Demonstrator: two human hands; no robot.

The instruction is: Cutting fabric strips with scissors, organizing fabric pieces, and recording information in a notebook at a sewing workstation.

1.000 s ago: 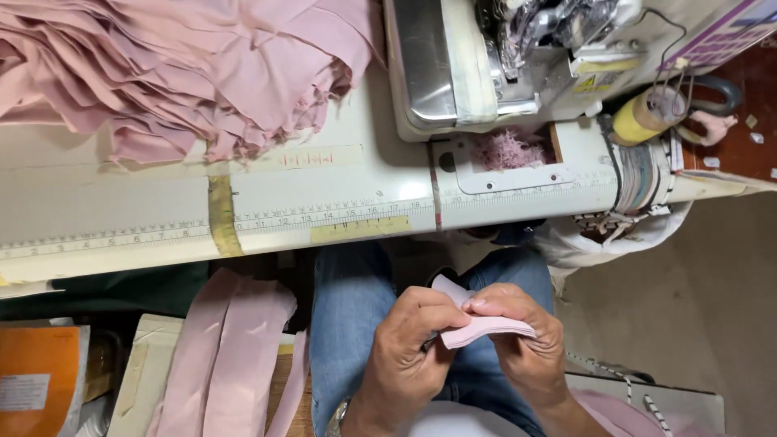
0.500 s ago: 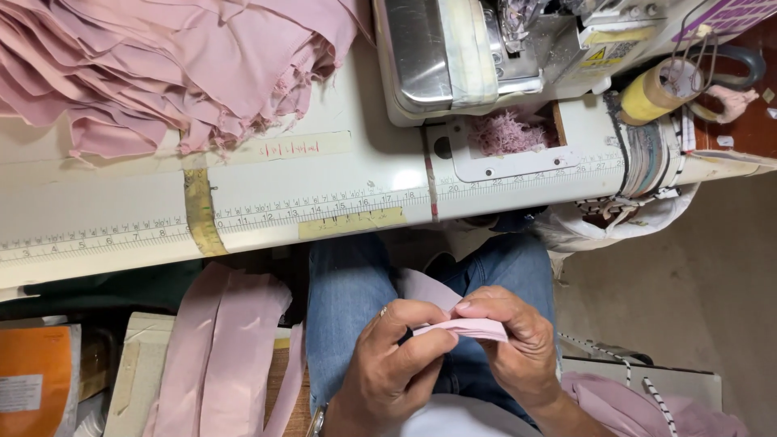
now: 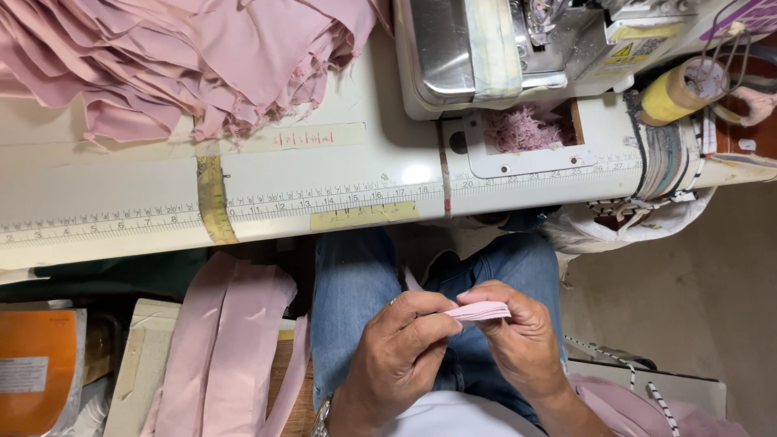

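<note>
Starting at the left edge, an orange packet [image 3: 36, 368] lay low beside the bench, and above it a heap of pink cloth pieces [image 3: 186, 65] was piled on the table [image 3: 121, 174] — within reach of the machine, I judged, so pieces could be drawn from it. A ruler strip [image 3: 324, 198] ran along the table's front edge, crossed by a yellow tape mark [image 3: 212, 198]. Below the table, long pink strips [image 3: 235, 348] hung down beside the person's knee, draped out of the way.

In the lap, over blue jeans [image 3: 356, 275], the left hand [image 3: 396, 364] was curled, thumb and fingertips pinching one end of a small folded pink strip [image 3: 479, 311]. The right hand [image 3: 518, 344] closed on the other end from below, fingers bent around it — both hands gripping, so the fold stayed flat and level between them.

Further right, the sewing machine [image 3: 486, 57] sat on the table, pink lint [image 3: 518, 129] gathered in an opening of its bed. A yellow thread cone [image 3: 676, 93] lay at the far right.
</note>
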